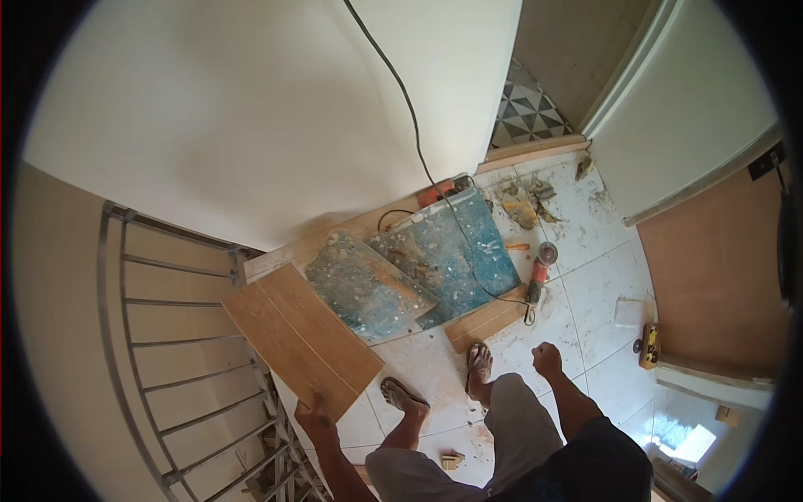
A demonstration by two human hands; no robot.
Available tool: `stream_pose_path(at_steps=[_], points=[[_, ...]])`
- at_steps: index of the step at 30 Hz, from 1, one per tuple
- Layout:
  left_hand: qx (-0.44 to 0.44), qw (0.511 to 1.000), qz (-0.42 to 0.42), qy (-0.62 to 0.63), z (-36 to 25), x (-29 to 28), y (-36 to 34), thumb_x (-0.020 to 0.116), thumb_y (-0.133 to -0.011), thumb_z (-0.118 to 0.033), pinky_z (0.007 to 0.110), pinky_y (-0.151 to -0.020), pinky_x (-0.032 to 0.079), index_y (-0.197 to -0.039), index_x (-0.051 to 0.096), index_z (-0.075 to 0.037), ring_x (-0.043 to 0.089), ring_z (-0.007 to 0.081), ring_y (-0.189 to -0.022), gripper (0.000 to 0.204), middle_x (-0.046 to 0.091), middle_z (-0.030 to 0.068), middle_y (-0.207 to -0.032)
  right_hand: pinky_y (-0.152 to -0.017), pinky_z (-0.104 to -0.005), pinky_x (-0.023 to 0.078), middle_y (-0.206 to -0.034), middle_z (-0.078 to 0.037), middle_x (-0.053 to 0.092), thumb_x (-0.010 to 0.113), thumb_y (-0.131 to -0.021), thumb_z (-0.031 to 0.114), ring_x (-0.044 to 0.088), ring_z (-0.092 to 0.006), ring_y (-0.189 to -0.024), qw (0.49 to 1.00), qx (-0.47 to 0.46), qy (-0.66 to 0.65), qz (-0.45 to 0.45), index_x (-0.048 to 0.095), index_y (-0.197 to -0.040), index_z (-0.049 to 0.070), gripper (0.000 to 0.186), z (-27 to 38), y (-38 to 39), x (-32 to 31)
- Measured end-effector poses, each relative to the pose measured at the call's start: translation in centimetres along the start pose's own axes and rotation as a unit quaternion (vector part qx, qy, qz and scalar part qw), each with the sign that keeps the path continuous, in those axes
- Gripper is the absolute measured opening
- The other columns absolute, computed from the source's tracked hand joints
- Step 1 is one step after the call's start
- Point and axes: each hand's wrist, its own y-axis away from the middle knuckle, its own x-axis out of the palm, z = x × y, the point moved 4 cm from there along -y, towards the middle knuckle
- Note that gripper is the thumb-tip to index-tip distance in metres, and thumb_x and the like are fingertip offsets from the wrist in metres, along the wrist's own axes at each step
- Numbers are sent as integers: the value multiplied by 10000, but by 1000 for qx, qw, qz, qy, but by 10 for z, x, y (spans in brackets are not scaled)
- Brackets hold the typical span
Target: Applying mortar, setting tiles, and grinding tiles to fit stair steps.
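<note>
My left hand (316, 416) grips the near edge of a wood-look tile (305, 339) with pale lines along it, held tilted beside the railing. My right hand (547, 358) is closed above the white floor, over to the right of my knee; whatever it may hold is hidden. Ahead of that hand lies an angle grinder (542, 269) with a red and grey body, its disc pointing away from me. A smaller wood-look piece (487, 320) rests on the floor between the grinder and my right foot.
Two paint-spattered blue boards (468, 251) overlap by the white wall. A dark cable (401, 88) hangs across them. A metal railing (184, 341) runs along the left. Beyond the grinder lie an orange-handled tool (519, 247) and rubble (525, 213). A yellow level (650, 345) stands at right.
</note>
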Motion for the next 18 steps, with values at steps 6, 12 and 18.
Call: stream_pose_path(at_steps=[6,12,18], points=[[-21,981,-115,-158,-92,-136,189,601,-940,-196,359,-653,481,-989,662,64,599,201,-683,272,665,131,-783,-885,-474,524,-1043,-258,689,685,-769,533,672,-391,-994,960,-53,180,209,698,-986,-36,609,153,134,-109],[-112,935,-122,-315,10,-202,368,622,-895,-398,496,-802,534,-1046,714,-86,681,396,-906,359,705,233,-949,-597,-439,536,-739,-211,688,713,-767,307,681,-334,-627,903,-328,148,236,687,-804,-50,359,213,132,-98],[-298,902,-170,-260,193,-236,617,634,-871,-423,479,-962,501,-1160,689,-102,639,401,-1086,435,678,227,-1142,-364,-395,461,-696,-202,663,611,-890,175,641,-282,-473,883,-178,130,415,561,-973,-55,250,197,189,-64]])
